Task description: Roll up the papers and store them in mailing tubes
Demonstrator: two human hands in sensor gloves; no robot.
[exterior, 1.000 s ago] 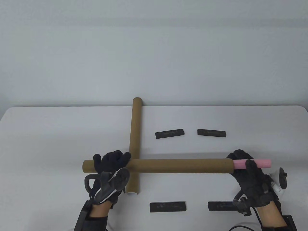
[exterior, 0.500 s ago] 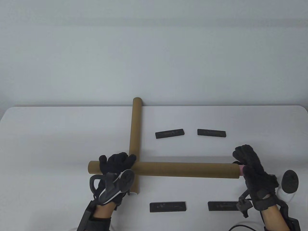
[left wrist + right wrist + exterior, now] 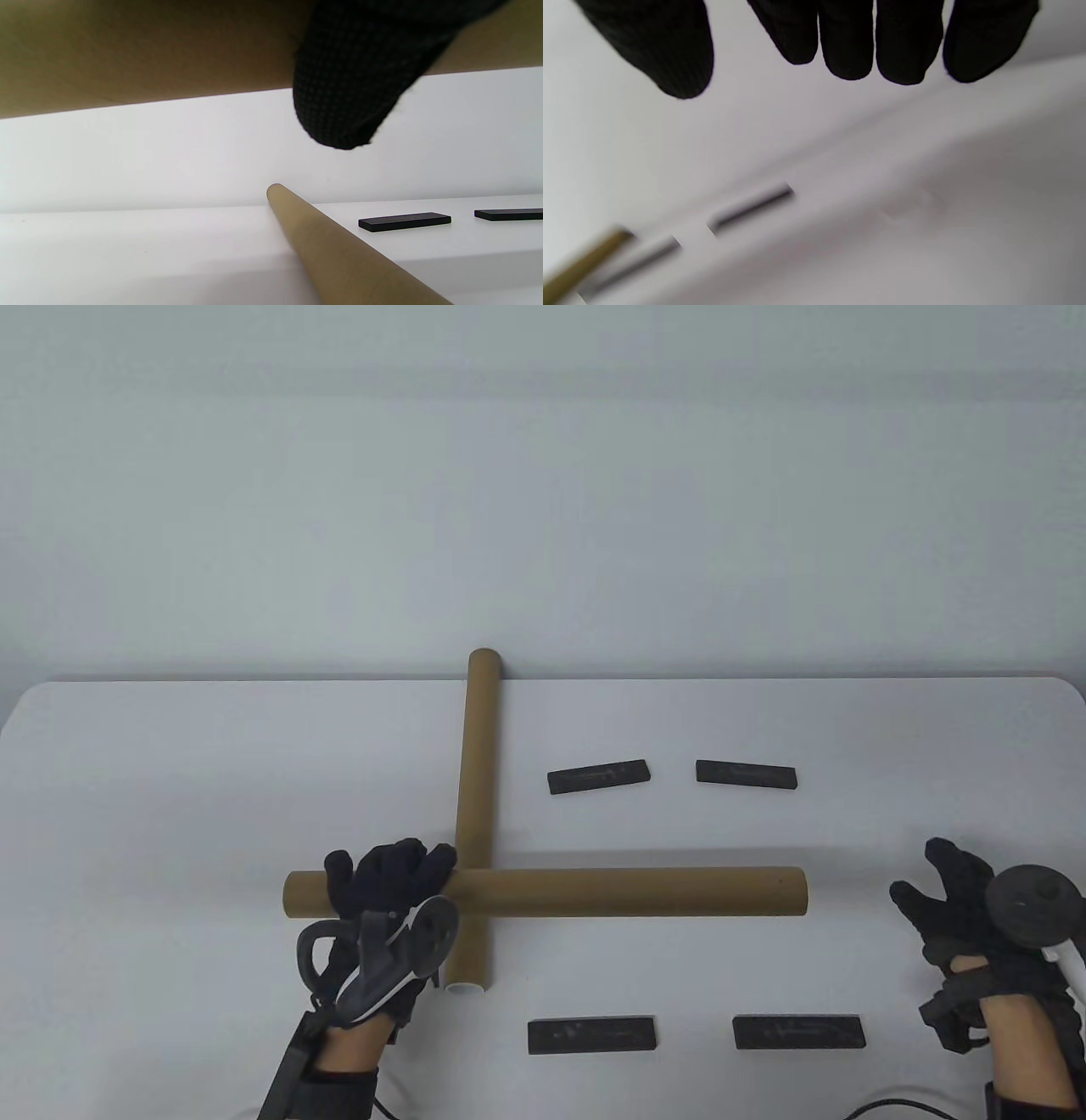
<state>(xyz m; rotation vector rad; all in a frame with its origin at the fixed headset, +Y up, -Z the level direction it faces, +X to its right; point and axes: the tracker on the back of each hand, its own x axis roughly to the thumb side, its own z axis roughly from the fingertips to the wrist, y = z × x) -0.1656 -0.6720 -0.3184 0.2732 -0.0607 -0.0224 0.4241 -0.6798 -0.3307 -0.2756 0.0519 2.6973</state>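
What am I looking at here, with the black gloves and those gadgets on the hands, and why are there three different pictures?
These are a person's two hands in black sensor gloves, each with a tracker strapped to its back. One camera looks down at the white table; the other two sit on the wrists, so gloved fingers hang in from the top.

The left hand grips a horizontal cardboard mailing tube, which crosses over a second mailing tube lying on the table. In the left wrist view the held tube fills the top. The right hand is open, off to the right, holding nothing.

Four flat black bars also lie on the table. No paper shows.
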